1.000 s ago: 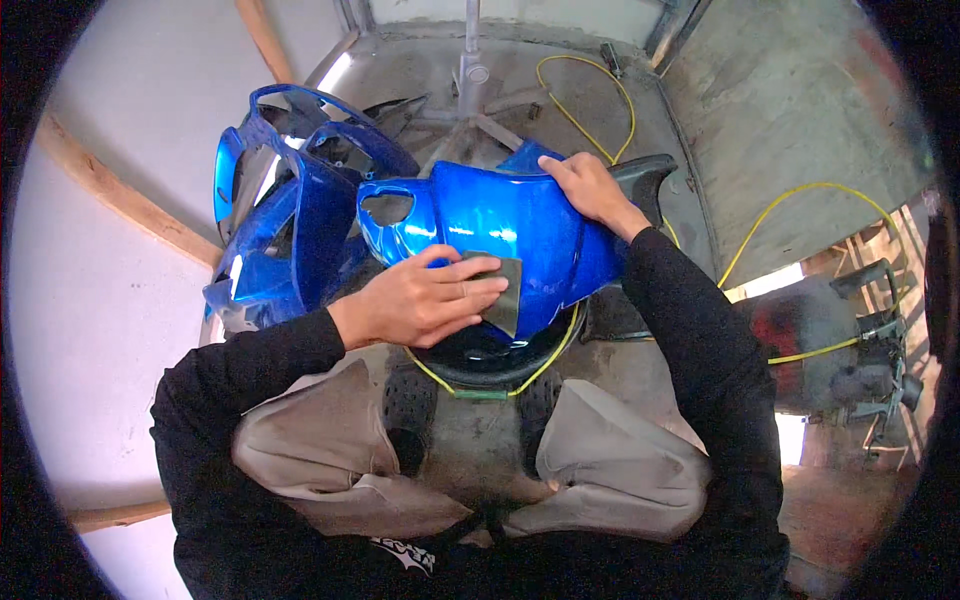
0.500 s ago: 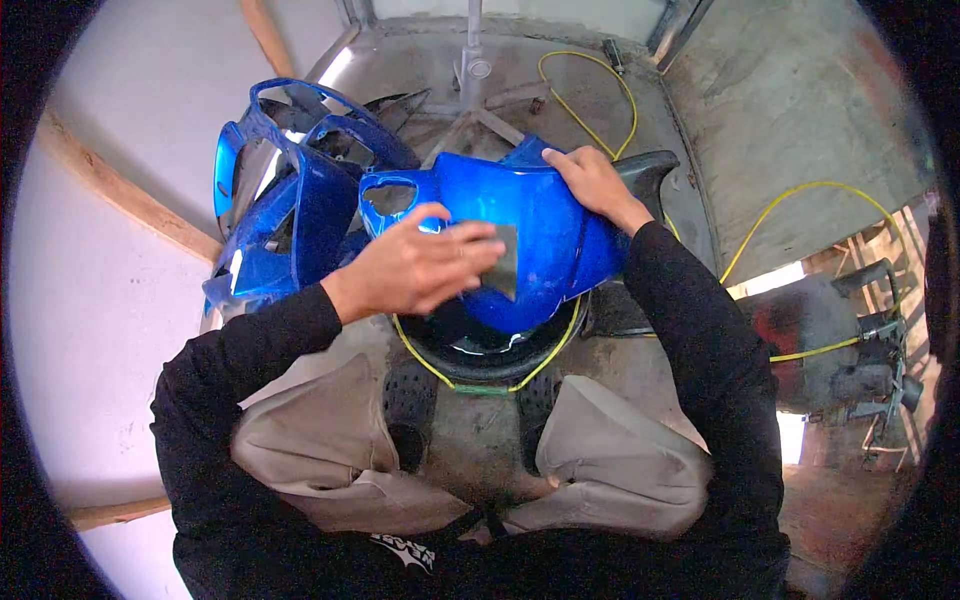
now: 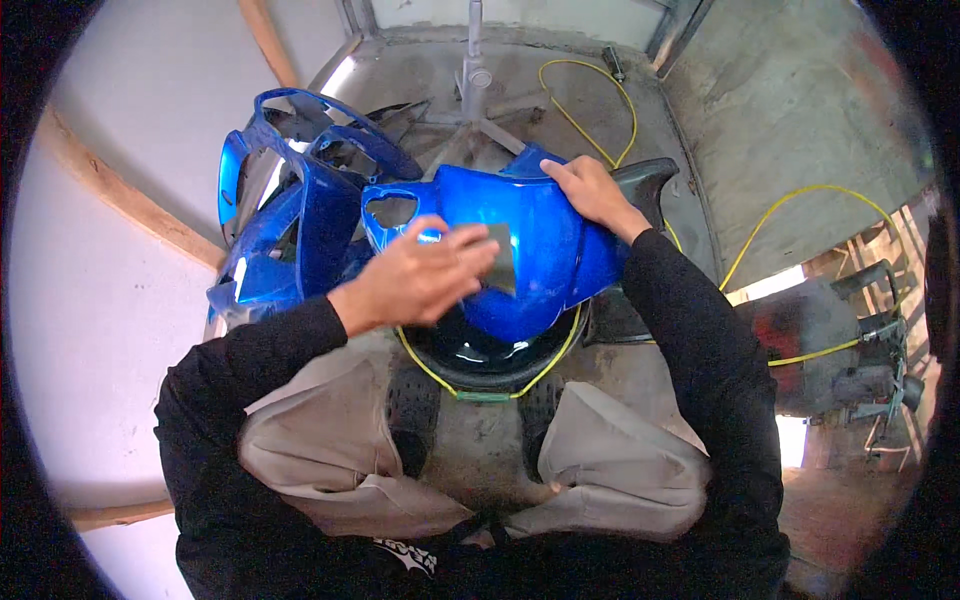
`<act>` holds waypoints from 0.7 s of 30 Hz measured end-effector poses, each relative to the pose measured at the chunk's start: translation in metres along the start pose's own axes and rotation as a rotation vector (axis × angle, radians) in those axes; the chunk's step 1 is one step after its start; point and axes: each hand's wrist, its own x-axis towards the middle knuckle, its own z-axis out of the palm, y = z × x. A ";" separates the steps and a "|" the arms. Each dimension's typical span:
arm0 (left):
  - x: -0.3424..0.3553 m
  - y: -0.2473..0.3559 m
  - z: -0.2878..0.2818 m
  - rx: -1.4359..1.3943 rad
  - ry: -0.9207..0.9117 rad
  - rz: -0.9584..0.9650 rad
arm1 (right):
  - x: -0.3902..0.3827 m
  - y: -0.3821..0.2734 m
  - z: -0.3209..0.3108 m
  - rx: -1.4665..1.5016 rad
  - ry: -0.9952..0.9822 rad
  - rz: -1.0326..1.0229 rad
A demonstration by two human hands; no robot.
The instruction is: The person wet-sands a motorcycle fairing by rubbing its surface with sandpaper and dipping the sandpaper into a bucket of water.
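A glossy blue motorbike fairing panel (image 3: 545,235) is held tilted over a black bucket (image 3: 480,365) that has dark liquid in it. My left hand (image 3: 425,272) holds a small grey-green sheet of sandpaper (image 3: 503,262) flat against the panel's middle, its fingers slightly blurred. At the panel's upper right edge, my right hand (image 3: 595,190) keeps a grip, thumb on the front face and its other fingers partly hidden. An oval opening shows in the panel's left end, beside my left hand.
More blue fairing parts (image 3: 300,200) lean on the left by a pale wall. Behind the bucket stands a grey metal stand (image 3: 476,85). A yellow hose (image 3: 632,120) loops over the floor towards a dirty dark tank-like machine (image 3: 810,335) on the right.
The view has shifted slightly, so the panel and floor sit a little lower. My left hand and the sandpaper remain on nearly the same spot; my right hand keeps its grip.
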 end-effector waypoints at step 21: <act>0.010 -0.005 0.007 0.041 0.001 -0.093 | -0.003 -0.004 -0.005 -0.011 -0.003 0.040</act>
